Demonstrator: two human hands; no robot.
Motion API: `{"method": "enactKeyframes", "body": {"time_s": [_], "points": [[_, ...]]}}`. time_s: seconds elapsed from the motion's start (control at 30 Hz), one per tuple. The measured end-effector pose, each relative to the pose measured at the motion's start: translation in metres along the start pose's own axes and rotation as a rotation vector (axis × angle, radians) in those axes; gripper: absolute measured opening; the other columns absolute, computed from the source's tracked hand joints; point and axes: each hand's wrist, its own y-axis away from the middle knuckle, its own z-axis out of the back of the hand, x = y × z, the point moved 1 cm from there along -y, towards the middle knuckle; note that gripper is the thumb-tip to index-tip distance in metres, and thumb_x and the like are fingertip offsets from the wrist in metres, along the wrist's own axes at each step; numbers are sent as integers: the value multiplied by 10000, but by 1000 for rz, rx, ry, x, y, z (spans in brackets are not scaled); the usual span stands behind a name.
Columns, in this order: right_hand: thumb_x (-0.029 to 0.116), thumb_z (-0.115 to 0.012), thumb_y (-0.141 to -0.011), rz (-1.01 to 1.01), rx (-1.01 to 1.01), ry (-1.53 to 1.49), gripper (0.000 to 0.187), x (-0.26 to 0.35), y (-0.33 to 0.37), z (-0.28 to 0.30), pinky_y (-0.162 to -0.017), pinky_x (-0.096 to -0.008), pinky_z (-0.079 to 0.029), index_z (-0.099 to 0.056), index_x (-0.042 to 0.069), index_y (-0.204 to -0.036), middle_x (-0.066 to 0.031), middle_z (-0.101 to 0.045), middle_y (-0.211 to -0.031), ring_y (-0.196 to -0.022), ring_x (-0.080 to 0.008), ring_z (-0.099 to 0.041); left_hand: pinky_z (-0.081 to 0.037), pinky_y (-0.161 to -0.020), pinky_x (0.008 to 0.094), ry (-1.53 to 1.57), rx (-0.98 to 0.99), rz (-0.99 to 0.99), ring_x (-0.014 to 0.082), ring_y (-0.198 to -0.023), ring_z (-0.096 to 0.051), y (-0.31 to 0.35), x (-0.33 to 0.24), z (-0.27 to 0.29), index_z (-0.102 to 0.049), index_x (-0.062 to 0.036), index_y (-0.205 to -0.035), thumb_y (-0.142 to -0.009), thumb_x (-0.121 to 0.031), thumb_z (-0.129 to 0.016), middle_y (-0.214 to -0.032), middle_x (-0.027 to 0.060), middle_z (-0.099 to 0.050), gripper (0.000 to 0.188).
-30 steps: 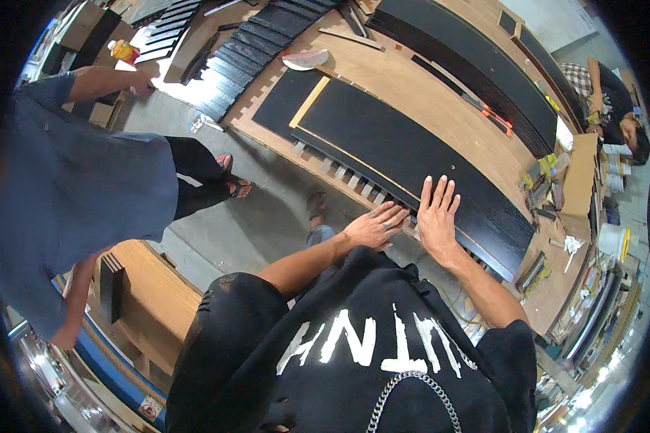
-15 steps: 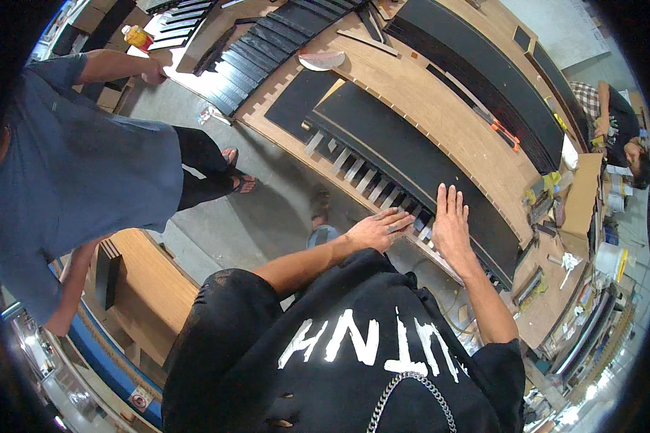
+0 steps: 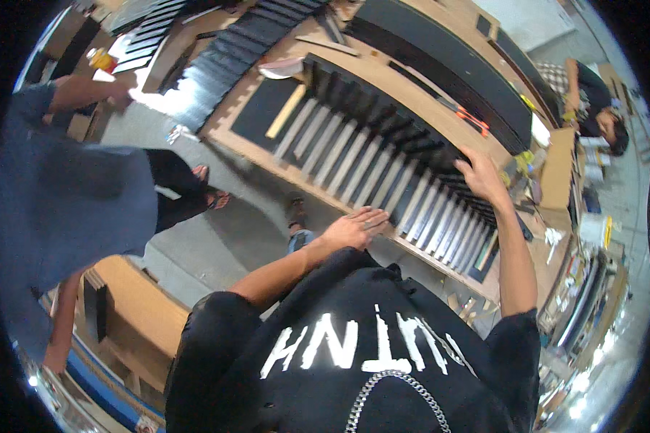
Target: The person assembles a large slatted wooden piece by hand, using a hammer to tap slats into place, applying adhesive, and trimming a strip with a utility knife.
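A long black panel with a row of pale grey slats (image 3: 354, 167) lies across the wooden workbench in front of me. Its far side stands raised, and the spaces between the slats are in view. My right hand (image 3: 484, 179) is at the raised far edge toward the right end, fingers curled over it and thumb on the near side. My left hand (image 3: 355, 226) rests with fingers stretched out on the near edge, close to the slat ends. Motion blurs the panel's far part. A pale wooden strip (image 3: 286, 111) lies at its left end.
Beyond the panel, another long black panel (image 3: 426, 54) lies on the bench (image 3: 404, 86), with an orange-handled tool (image 3: 473, 119) beside it. A person in a grey shirt (image 3: 79, 195) stands at left. Another person (image 3: 596, 108) bends at far right. A cardboard piece (image 3: 558, 169) stands right.
The black panel's far side has swung up, exposing the slats that it mostly covered. My right hand went from lying flat on it to curling over its far edge. The view shifted slightly.
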Motion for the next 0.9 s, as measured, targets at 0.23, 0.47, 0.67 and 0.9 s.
{"method": "enactKeyframes", "body": {"time_s": [0.23, 0.47, 0.67, 0.9], "points": [[108, -655, -866, 10, 172, -125, 327, -15, -28, 31, -940, -387, -464, -620, -36, -1158, -217, -671, -1107, -1068, -335, -631, -494, -1000, 377, 493, -133, 292, 300, -1216, -590, -14, 9, 14, -581, -24, -1298, -892, -183, -668, -1372, 125, -585, 444], [97, -693, -868, 85, 107, -465, 340, -19, -5, 64, -840, -331, -460, -607, -29, -1171, -82, -644, -935, -915, -182, -583, -434, -1079, 396, 1423, -562, 671, 333, -1233, -580, -43, 22, 26, -454, -86, -1438, -920, -212, -708, -1421, 149, -546, 591], [185, -709, -921, 31, 263, -558, 337, -38, -12, 83, -664, -259, -382, -626, -14, -1180, 44, -524, -824, -749, -77, -455, -517, -982, 445, 1968, -601, 309, 228, -1116, -624, -76, 7, 72, -548, -61, -1148, -933, -95, -683, -1202, 114, -629, 257], [256, -597, -989, -23, 579, -656, 381, -73, -43, -7, -861, -302, -508, -652, -54, -1204, -53, -717, -1028, -908, -129, -646, -527, -897, 399, 2028, -693, 583, 227, -1001, -675, -58, 0, 19, -602, -52, -993, -992, -184, -623, -1111, 128, -692, 134]]}}
